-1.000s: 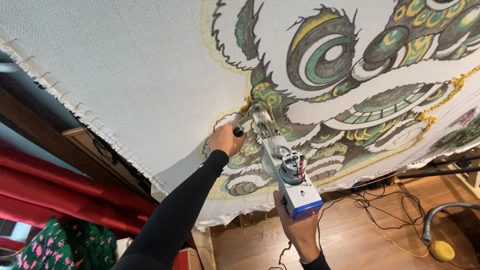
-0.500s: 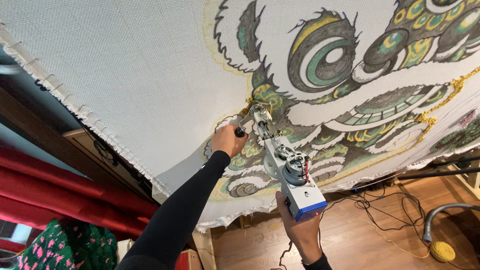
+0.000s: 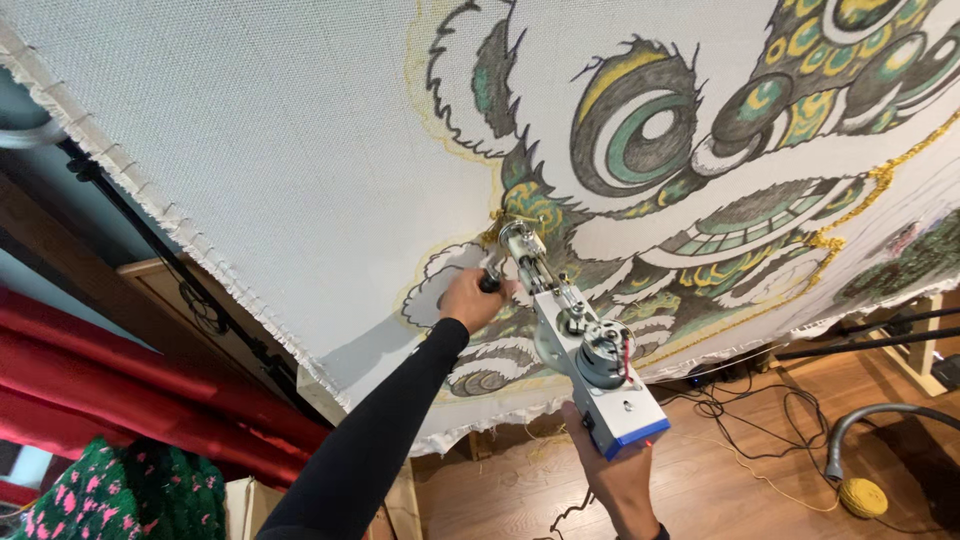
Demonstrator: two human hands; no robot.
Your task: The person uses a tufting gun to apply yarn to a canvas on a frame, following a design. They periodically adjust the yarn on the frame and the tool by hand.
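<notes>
Overhead, tufting gun (image 3: 585, 360) meets canvas (image 3: 300, 150); cables (image 3: 730, 410) below.

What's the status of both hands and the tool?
Left hand on side handle, right hand gripping tufting gun base. Tip pressed against canvas. Nothing obstructing.

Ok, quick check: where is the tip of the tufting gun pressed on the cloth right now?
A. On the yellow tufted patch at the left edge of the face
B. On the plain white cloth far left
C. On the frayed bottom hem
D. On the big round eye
A: the tufting gun, held by the right hand with the left hand on its front grip, meets the cloth at the yellow tufted patch.
</notes>
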